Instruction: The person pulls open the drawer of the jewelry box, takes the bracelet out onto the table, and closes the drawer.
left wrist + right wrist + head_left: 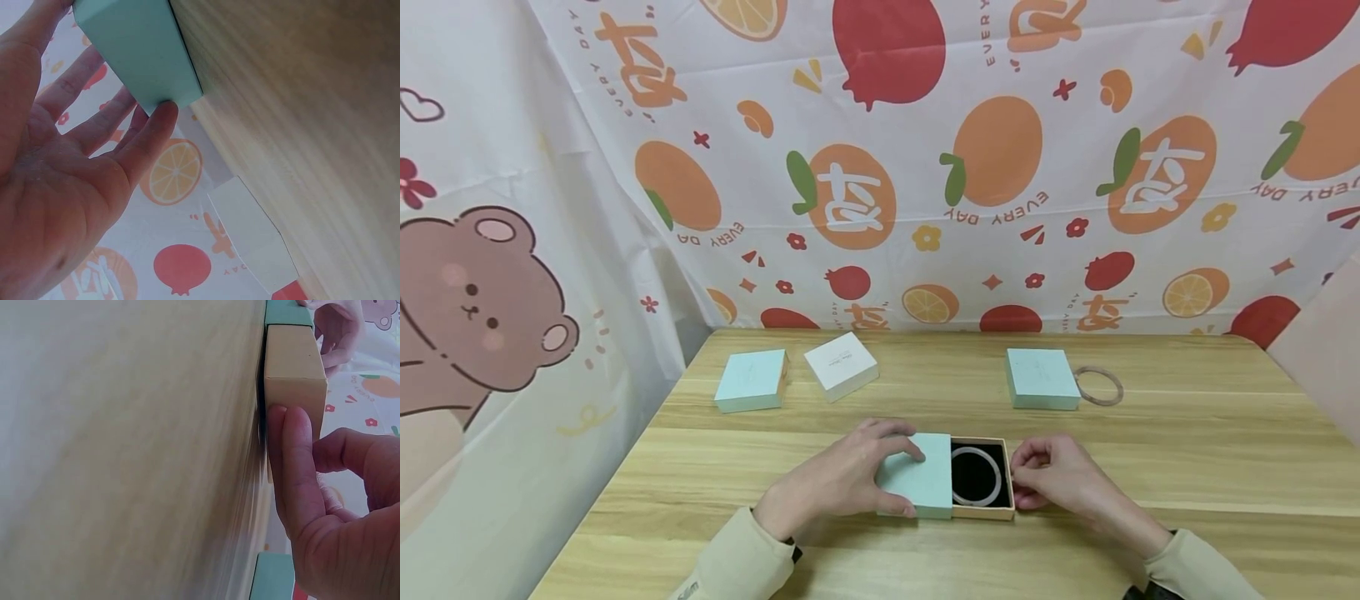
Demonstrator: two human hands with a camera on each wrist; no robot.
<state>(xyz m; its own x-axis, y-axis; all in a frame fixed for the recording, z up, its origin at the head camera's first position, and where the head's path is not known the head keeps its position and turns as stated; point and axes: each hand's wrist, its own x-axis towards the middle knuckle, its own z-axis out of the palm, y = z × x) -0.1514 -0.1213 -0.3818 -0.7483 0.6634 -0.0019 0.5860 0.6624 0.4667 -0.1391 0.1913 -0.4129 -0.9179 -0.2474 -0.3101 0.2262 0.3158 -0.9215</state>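
A mint slide-out jewelry box (934, 477) sits on the table, its tan inner tray (982, 514) drawn partway out to the right. On the tray's black lining lies a pale bangle (996, 487). My left hand (842, 475) grips the mint sleeve, thumb at the near side and a finger on top; in the left wrist view, a fingertip (165, 112) touches the sleeve's lower corner. At the tray's right end, my right hand (1063, 479) holds on with bent fingers; the right wrist view shows two fingertips (297, 419) against the end face. Their exact pinch is partly hidden.
Farther back stand another mint box (752, 379) and a white box (841, 364) on the left. On the right, a third mint box (1042, 377) has a bangle (1117, 398) beside it. A fruit-print curtain (925, 275) hangs behind the wooden table (1210, 467).
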